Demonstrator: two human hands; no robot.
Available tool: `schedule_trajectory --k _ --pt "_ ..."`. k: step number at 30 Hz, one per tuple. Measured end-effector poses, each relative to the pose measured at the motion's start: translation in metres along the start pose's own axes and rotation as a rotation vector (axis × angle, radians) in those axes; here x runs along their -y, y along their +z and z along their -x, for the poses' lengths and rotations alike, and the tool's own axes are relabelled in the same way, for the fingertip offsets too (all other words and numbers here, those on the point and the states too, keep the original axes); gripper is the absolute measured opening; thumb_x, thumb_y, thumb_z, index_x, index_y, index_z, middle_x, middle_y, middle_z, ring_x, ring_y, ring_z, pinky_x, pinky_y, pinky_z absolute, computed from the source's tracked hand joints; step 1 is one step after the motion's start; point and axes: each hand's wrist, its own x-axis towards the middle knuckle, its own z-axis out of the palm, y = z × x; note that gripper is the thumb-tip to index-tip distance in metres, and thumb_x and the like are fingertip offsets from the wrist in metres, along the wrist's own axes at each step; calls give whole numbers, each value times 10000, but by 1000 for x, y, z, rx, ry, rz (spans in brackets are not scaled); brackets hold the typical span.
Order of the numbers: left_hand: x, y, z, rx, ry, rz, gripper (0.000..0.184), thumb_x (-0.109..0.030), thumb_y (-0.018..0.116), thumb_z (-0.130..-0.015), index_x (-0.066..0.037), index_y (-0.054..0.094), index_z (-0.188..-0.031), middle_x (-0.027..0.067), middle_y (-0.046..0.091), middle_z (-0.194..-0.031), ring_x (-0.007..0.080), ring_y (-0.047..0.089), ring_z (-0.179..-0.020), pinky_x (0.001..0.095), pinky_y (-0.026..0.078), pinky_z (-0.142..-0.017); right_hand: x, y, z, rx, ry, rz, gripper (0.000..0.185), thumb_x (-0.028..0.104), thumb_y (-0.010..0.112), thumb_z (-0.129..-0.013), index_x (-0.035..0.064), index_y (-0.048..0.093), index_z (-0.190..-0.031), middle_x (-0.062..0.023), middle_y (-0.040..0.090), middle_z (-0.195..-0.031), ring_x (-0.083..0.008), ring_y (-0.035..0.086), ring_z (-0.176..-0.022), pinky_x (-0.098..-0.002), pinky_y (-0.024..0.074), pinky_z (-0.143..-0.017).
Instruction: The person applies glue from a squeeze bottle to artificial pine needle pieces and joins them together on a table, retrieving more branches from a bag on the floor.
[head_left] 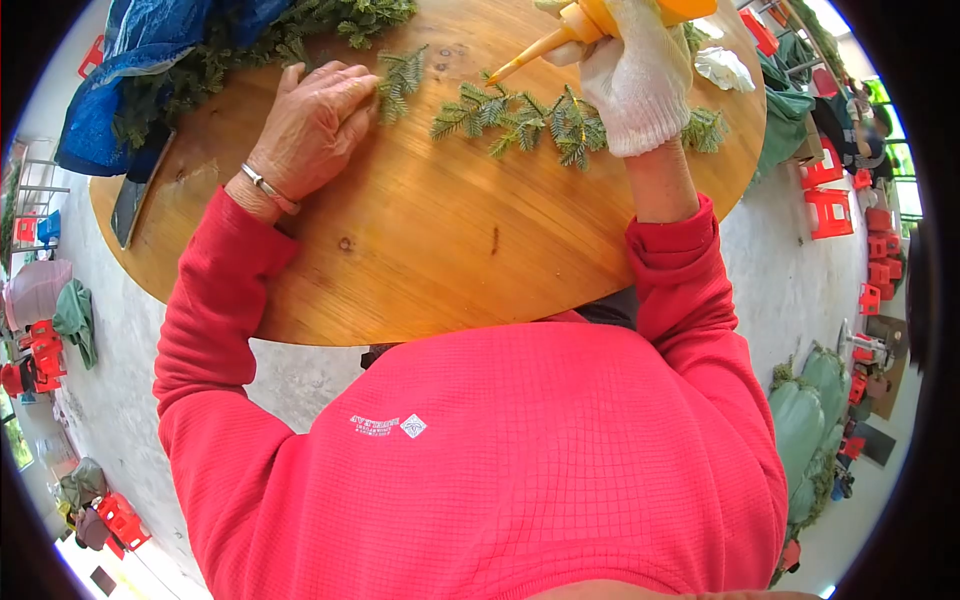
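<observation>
My left hand (325, 118), bare with a bracelet at the wrist, rests on the wooden table. Its thumb and index finger close at the near end of a small green fir sprig (402, 80); the exact contact is partly hidden. My right hand (640, 85) wears a white knitted glove and grips an orange squeeze bottle (592, 20), tilted with its long yellow nozzle pointing down to the left. The nozzle tip is just over the left part of a longer fir branch (525, 120) lying flat. Part of that branch passes behind my gloved hand.
The round wooden table (400, 260) fills the middle. A heap of fir greenery (230, 60) and a blue plastic sheet (150, 45) cover its far left. A crumpled white glove or cloth (724, 68) lies at the right. Red crates (828, 212) stand on the floor beyond.
</observation>
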Motion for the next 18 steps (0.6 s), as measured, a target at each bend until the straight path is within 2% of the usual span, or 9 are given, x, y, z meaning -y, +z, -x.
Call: schedule_trajectory --k 4,7,11,14,15,18 --pt "-7 -11 -3 24 -52 31 282 -77 606 -903 -51 641 -1182 123 654 -1208 290 569 -1197 402 365 -1047 1 2 1 -3 -17 5 179 205 556 -1010 29 533 -1031 -54 580 -843 -122 580 -664 -245 479 -479" --pt "-14 -28 -5 -96 -79 58 224 -83 600 -913 -42 671 -1121 130 681 -1143 305 610 -1136 373 422 -1005 -3 -5 -3 34 -54 -11 177 202 552 -1011 26 531 -1023 -47 570 -825 -119 574 -659 -245 479 -481" --pt "-30 -34 -23 -394 -1 53 167 -101 617 -922 -24 693 -1049 132 701 -1083 298 643 -1075 361 456 -961 -2 -3 -3 56 -72 17 175 197 544 -1014 23 528 -1013 -37 552 -794 -112 563 -649 -244 478 -480" --pt "-28 -24 -36 -335 34 27 172 -112 622 -921 -22 686 -1054 118 698 -1080 306 637 -1059 365 459 -921 4 3 1 -3 -45 48 175 197 541 -1015 22 529 -1011 -38 553 -795 -113 563 -649 -244 478 -480" --pt "-20 -15 -37 -241 10 -29 268 -196 630 -919 -35 655 -1132 103 665 -1154 299 594 -1108 380 438 -905 2 0 0 15 -47 38 176 197 542 -1014 22 529 -1012 -40 556 -802 -114 562 -648 -245 478 -480" --pt "-18 -1 -28 -11 -152 -187 380 -273 628 -909 -53 611 -1219 96 612 -1250 282 536 -1178 406 403 -929 -1 -6 -4 41 -49 15 176 199 544 -1014 24 531 -1016 -45 563 -818 -114 560 -647 -243 478 -481"
